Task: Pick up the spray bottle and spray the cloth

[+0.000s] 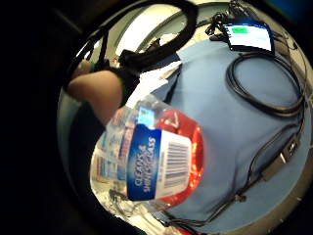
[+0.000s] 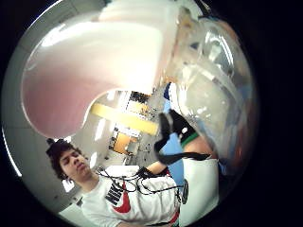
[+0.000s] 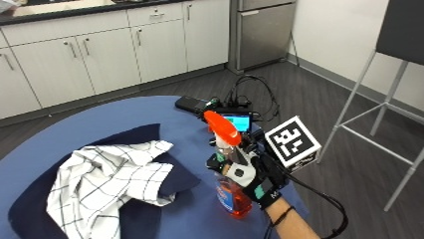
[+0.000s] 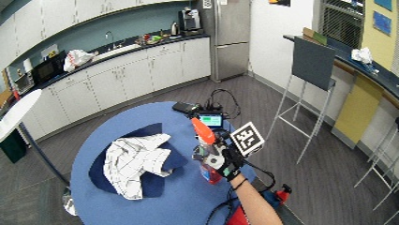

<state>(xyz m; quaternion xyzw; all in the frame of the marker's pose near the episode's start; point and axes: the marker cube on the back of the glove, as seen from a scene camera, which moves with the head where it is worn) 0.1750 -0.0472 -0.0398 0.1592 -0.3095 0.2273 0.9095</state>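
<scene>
A clear spray bottle (image 3: pixel 232 196) with orange liquid and an orange trigger head (image 3: pixel 221 127) stands upright above the blue round table (image 3: pixel 79 124); I cannot tell whether its base touches the table. My gloved right hand (image 3: pixel 255 174) grips its neck from the right. The nozzle points left toward a white checked cloth (image 3: pixel 109 181), which lies crumpled on a dark navy cloth (image 3: pixel 142 137) on the left half of the table. In the little finger side palm view the bottle's blue label (image 1: pixel 146 161) fills the centre. The thumb side palm view shows the bottle's clear shoulder (image 2: pixel 213 94) close by.
At the table's far edge lie a black device (image 3: pixel 192 103), a small lit screen (image 3: pixel 236 122) and looped black cables (image 1: pixel 264 93). A grey stool (image 3: pixel 391 59) stands on the floor to the right. White cabinets (image 3: pixel 99 50) line the back wall.
</scene>
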